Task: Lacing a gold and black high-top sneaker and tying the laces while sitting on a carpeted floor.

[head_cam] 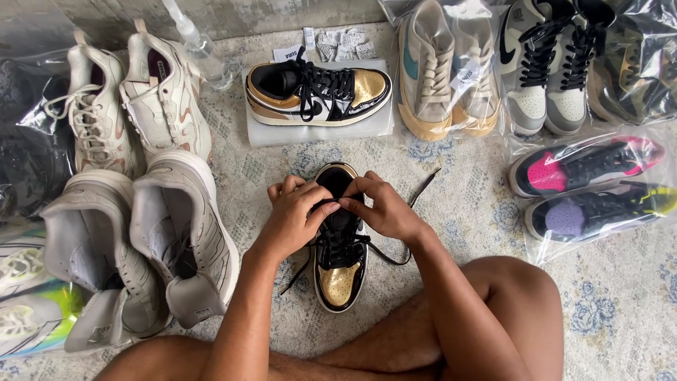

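Observation:
A black and gold sneaker (340, 275) stands on the patterned rug (465, 204) in front of my crossed legs, toe toward me. My left hand (295, 215) and my right hand (381, 206) meet over its tongue, fingers pinched on the black laces near the top eyelets. One lace end (422, 189) trails off to the right across the rug, another hangs to the left of the shoe. The matching black and gold sneaker (317, 93) lies on its side on a clear plastic bag further away.
Two pairs of white and cream sneakers (134, 176) lie at the left. Bagged pairs sit along the back: beige (451, 70), grey and black (546, 67). Pink and purple-toed black shoes in a bag (592, 187) lie at the right. A clear bottle (197, 46) and small packets (342, 42) rest at the back.

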